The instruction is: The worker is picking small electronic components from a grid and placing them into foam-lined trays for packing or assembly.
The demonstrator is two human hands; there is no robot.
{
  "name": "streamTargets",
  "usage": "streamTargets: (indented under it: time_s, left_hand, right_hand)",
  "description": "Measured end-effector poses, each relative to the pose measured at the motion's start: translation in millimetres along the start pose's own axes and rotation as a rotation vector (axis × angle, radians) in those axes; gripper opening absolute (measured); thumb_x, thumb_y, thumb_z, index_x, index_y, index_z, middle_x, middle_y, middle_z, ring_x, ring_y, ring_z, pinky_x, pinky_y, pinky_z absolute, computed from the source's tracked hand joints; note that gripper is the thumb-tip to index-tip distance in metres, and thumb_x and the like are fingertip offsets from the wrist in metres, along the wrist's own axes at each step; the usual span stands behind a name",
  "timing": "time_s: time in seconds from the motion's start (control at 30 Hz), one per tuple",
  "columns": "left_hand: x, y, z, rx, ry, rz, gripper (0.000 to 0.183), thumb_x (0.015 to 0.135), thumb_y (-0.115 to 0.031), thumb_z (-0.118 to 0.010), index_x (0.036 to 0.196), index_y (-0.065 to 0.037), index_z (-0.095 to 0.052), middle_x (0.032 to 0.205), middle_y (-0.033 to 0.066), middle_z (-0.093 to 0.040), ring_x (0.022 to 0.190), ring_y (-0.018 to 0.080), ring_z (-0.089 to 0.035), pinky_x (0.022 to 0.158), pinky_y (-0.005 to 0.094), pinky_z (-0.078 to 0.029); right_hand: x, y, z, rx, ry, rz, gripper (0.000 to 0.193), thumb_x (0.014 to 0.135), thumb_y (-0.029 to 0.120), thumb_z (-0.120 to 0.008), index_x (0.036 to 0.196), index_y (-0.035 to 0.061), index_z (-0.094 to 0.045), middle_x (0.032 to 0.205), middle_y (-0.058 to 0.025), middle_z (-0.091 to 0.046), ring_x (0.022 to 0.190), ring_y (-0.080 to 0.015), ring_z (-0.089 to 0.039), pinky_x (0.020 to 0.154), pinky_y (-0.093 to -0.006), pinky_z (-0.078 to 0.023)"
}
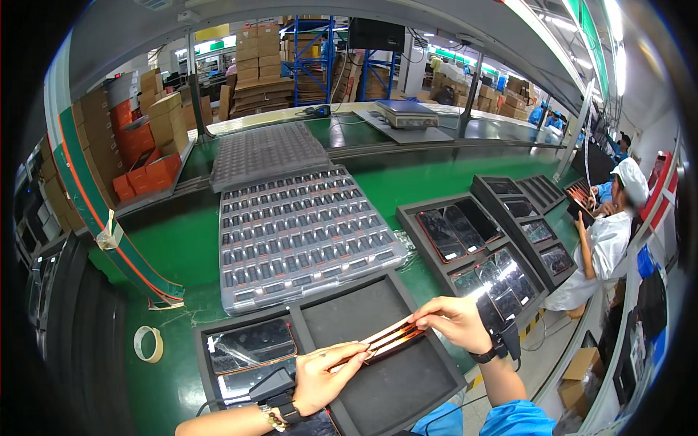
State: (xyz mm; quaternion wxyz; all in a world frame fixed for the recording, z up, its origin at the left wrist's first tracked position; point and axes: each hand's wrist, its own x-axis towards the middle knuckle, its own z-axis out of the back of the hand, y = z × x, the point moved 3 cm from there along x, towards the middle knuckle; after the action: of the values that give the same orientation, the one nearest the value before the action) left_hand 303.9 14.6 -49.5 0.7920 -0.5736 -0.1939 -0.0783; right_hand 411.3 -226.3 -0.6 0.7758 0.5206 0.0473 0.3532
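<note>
While your left grip (pixel 322 378) pinches one end of some slim, orange-edged panels (pixel 393 337), your right grip (pixel 458 323) closes narrowly on the other, holding them above the black foam tray (pixel 352 307). Beyond, a clear plastic tray (pixel 251 296) lies on the green surface (pixel 396 174); farther back sits a scale (pixel 407 116).

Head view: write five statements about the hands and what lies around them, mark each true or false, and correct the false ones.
1. The left hand and right hand both hold the thin flat devices. True.
2. The tape roll lies to the right of the black foam tray under the hands. False: it lies to the left.
3. The clear plastic tray carries rows of small dark parts. True.
4. The co-worker wears a red cap. False: the cap is white.
5. The work surface is green. True.
</note>
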Motion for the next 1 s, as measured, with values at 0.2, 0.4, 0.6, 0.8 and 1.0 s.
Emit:
streamTargets:
  time_s: [0.2, 0.4, 0.6, 0.8, 1.0]
  left_hand:
    - [-0.1, 2.5, 0.6, -0.005, 0.006, 0.012, 0.019, 0.087, -0.01, -0.079, 0.106, -0.007, -0.079, 0.105, 0.0108, -0.078, 0.096, 0.0229, -0.077, 0.084, 0.0316, -0.061]
    - [-1.1, 3.4, 0.3, 0.0, 0.007, -0.014, 0.019, 0.087, -0.01, -0.078, 0.106, -0.007, -0.08, 0.105, 0.011, -0.078, 0.096, 0.0232, -0.077, 0.084, 0.0319, -0.061]
    - [-0.5, 6.6, 0.8, -0.019, 0.007, 0.026, 0.019, 0.087, -0.01, -0.078, 0.106, -0.007, -0.08, 0.105, 0.0123, -0.078, 0.096, 0.0239, -0.076, 0.084, 0.0327, -0.062]
    - [0.1, 0.2, 0.1, 0.003, 0.034, -0.006, 0.017, 0.092, -0.006, -0.073, 0.108, -0.001, -0.077, 0.106, 0.0134, -0.078, 0.094, 0.0203, -0.076, 0.084, 0.03, -0.062]
    - [-0.1, 5.7, 2.0, -0.042, 0.026, 0.046, 0.019, 0.094, -0.007, -0.073, 0.11, 0.0, -0.076, 0.107, 0.0134, -0.077, 0.093, 0.0176, -0.075, 0.084, 0.0279, -0.061]
  right_hand:
    - [5.2, 16.0, -6.5, -0.279, -0.017, 0.218, 0.012, 0.091, 0.004, -0.072, 0.101, -0.0008, -0.069, 0.095, -0.0123, -0.073, 0.084, -0.0259, -0.072, 0.075, -0.0331, -0.058]
    - [6.9, 7.6, -7.7, -0.302, 0.054, 0.405, 0.012, 0.085, 0.003, -0.076, 0.096, 0.0017, -0.07, 0.095, -0.0108, -0.073, 0.083, -0.0254, -0.071, 0.074, -0.0352, -0.057]
    - [-0.8, 9.8, -4.9, -0.466, -0.069, 0.48, 0.02, 0.078, 0.014, -0.083, 0.097, 0.0101, -0.076, 0.112, -0.0032, -0.073, 0.092, -0.0213, -0.067, 0.081, -0.0335, -0.053]
    - [-23.4, 4.9, -10.0, -0.761, -0.102, 0.481, 0.031, 0.077, 0.031, -0.084, 0.104, 0.0166, -0.078, 0.115, -0.0011, -0.071, 0.095, -0.0222, -0.064, 0.082, -0.0361, -0.052]
    - [-23.1, 42.2, -52.0, -0.97, -0.117, 0.901, 0.024, 0.084, 0.021, -0.072, 0.108, 0.0211, -0.074, 0.119, 0.0044, -0.069, 0.095, -0.0084, -0.064, 0.073, -0.0229, -0.047]
